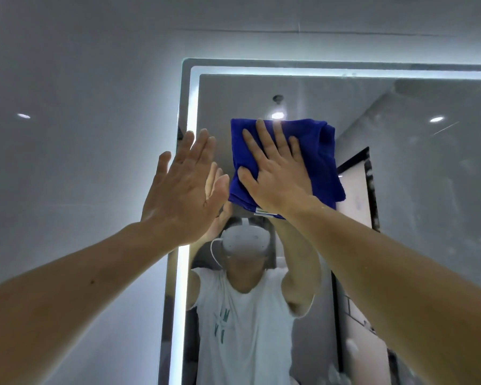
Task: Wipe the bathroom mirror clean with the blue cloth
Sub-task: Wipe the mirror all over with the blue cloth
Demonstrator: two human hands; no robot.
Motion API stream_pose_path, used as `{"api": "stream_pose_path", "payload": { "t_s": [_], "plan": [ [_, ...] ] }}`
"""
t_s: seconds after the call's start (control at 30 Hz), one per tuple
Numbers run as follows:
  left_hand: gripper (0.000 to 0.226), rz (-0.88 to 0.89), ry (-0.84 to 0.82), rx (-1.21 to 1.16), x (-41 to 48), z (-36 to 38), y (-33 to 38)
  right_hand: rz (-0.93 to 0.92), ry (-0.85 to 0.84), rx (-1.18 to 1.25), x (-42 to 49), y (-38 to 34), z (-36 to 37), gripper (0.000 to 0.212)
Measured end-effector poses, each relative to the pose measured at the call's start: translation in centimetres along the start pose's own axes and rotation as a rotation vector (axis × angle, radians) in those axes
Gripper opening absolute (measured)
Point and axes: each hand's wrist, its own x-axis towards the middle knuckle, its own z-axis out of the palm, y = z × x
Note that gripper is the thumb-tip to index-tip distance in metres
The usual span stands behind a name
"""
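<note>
The right hand's fingers (264,134) are straight and spread, pressed flat on the cloth (317,157). They grip nothing; the palm of the right hand (272,173) pins the folded cloth to the glass. The cloth lies against the mirror (400,162) in its upper left part, below the top edge and near the left edge.

The left hand (184,184) is also open with its fingers straight, holding nothing. It appears to rest on the mirror's left edge, over the light strip (192,107), just beside the cloth, probably as a brace.

As for progress, wiping looks under way but far from finished. The glass right of the cloth looks hazy, with a faint streak or two. Pale spots (350,345) show toward the mirror's lower right corner. The patch around the cloth looks clearer, though whether it has been wiped cannot be told. I judge that the right side and the lower part are left to do, that is, most of the glass. The wall (81,107) left of the mirror is plain grey.
</note>
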Motion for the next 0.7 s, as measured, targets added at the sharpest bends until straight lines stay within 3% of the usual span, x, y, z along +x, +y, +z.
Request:
{"api": "stream_pose_path", "payload": {
  "t_s": [0.23, 0.47, 0.7],
  "plan": [
    [0.07, -0.021, -0.014, -0.049, -5.2, 1.5, 0.4, 0.003, 0.014, -0.004, -7.5, -2.4, 1.5, 0.066],
    [0.07, -0.027, -0.179, -0.009, -11.6, 2.0, 1.3, -0.018, -0.015, 0.026, -15.0, -4.9, 2.3, 0.066],
    [0.065, -0.039, -0.239, -0.05, -17.2, 3.6, 3.6, -0.038, -0.041, 0.06, -23.0, -7.3, 3.6, 0.067]
  ]
}}
